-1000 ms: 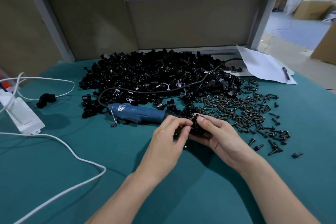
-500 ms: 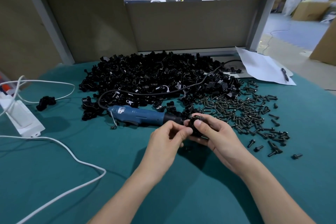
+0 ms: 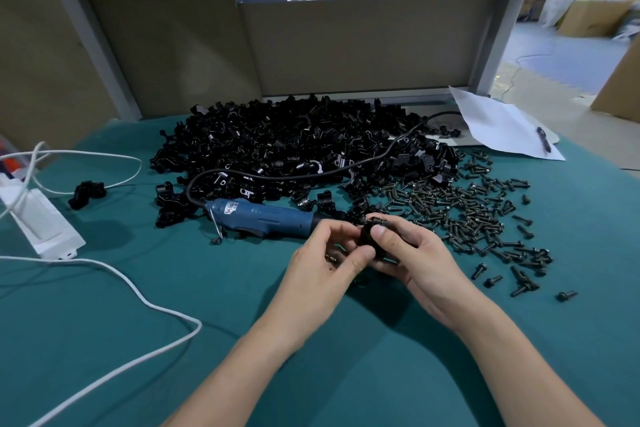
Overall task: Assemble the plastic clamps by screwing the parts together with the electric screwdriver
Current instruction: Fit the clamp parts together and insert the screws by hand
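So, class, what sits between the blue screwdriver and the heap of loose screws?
In the head view, the left hand and right hand, both holding a small black clamp, fill the gap from screwdriver to screws.

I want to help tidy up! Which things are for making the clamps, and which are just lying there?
For the job: held clamp, blue screwdriver, pile of black clamp parts, screws.
Lying about: white power strip, white cable, paper, pen.
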The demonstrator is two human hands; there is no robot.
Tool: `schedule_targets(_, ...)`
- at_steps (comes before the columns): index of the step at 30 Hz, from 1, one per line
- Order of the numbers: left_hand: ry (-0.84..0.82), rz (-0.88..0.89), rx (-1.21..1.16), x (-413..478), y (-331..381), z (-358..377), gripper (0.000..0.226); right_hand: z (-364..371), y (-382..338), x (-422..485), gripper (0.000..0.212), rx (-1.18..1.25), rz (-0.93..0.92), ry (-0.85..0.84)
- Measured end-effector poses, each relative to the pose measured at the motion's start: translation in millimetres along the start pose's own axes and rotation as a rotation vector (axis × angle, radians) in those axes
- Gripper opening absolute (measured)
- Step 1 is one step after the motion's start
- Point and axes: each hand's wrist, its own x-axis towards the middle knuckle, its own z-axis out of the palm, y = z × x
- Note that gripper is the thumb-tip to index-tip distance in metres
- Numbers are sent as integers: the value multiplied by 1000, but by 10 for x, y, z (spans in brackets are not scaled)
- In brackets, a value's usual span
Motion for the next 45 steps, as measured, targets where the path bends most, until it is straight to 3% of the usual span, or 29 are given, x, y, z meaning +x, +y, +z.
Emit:
schedule_targets(10,-25,-16,59,3,-19,-21,9,-19,4,6,33,-12,-2,-3)
schedule_targets(14,-39,42,111,1,-3,-28,16,-10,-20,-3,28,-34,-2,-8)
schedule_targets(17,3,18,23,1,4,-28,9,-14,-8,5,26,-26,2,1)
schedule_targets(21,2,-18,104,5,-26,-25,8,-17,-1,-1,34,-30,-6,-17)
schedule_targets(24,3,-40,77,3,-37,-16,9,-9,4,-2,26,-34,-2,-14)
schedule_targets(34,-96,364,420,-33,-28,-43,8,-31,-23,14,29,99,123,-3)
schedule_targets(37,-104,335,410,-43,-22,-59,8,-30,-11,18,29,67,107,11)
schedule_targets(41,-9,144,268,-41,-1,-47,7,-49,-2,40,25,81,82,51)
schedule_targets(45,-45,64,298,-27,-24,-36,19,-43,7,20,26,17,63,24)
